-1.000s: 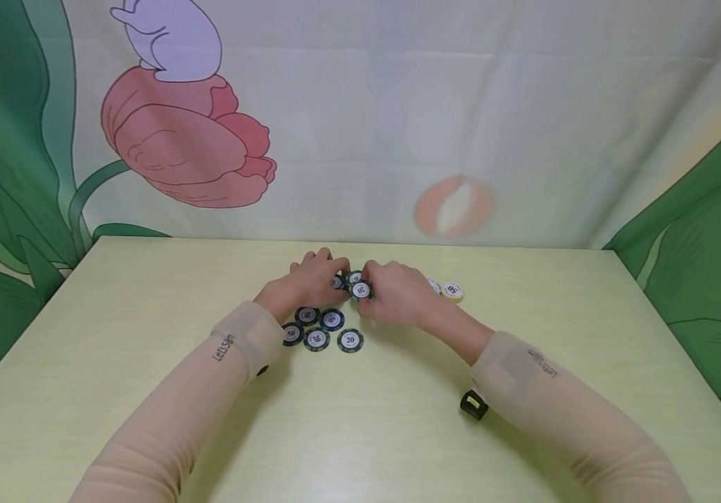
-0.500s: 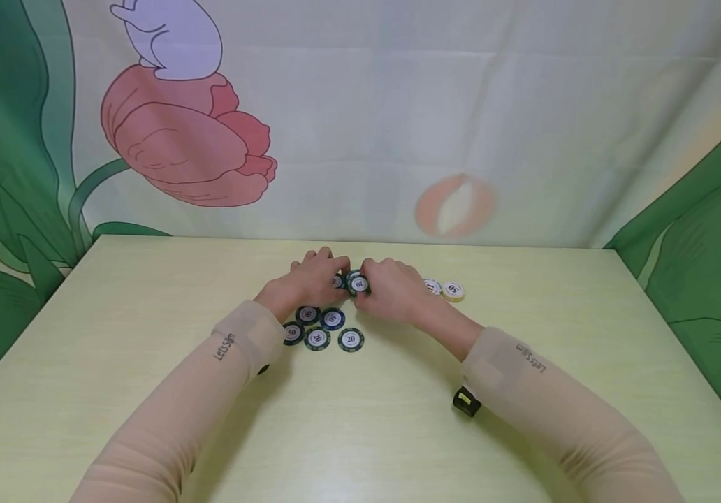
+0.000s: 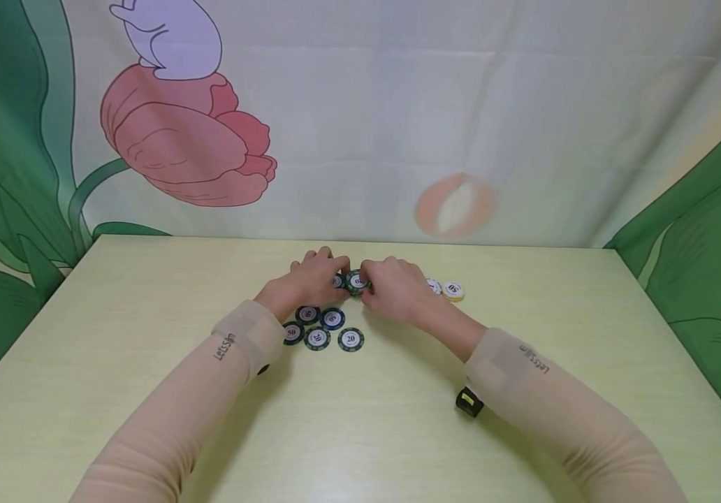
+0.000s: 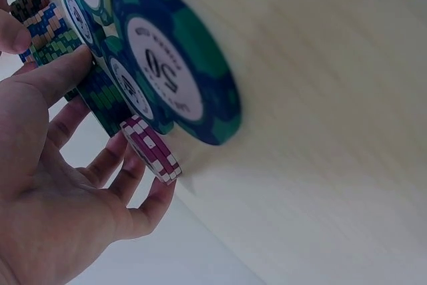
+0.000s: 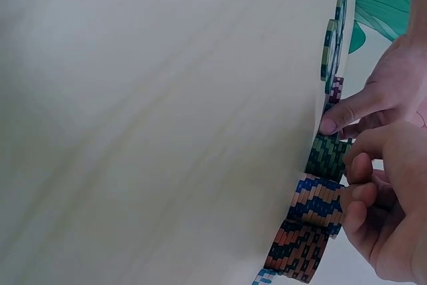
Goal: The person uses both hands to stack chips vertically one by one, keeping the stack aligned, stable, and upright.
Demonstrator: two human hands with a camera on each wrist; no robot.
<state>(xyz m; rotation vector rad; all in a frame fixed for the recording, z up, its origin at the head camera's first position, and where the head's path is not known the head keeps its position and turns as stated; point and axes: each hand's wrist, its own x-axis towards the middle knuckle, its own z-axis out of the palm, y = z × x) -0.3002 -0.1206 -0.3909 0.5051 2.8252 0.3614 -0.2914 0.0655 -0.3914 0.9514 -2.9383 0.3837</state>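
Note:
Far on the table, my left hand (image 3: 316,276) curls its thumb and fingers around a stack of blue-green poker chips (image 4: 103,101). Beside its fingertips stands a short maroon-and-white chip stack (image 4: 152,150). Just right of it is a stack of green poker chips (image 3: 355,281), its top chip face up. My right hand (image 3: 398,290) holds that green stack's right edge between thumb and forefinger; the other fingers are curled. Nearer to me lie several loose chips, among them a blue one (image 3: 332,319) and a green "20" chip (image 3: 351,339).
Right of my right hand, a yellow-edged "50" chip stack (image 3: 453,290) shows. The right wrist view shows a blue-and-orange stack (image 5: 317,201) and an orange-and-black stack (image 5: 297,251) in line with the green one. A printed curtain (image 3: 348,140) hangs behind the table's far edge.
My right hand has moved slightly left and back, setting a green "20" poker chip onto the green stack, then shifted a little right. My left hand has stayed in place.

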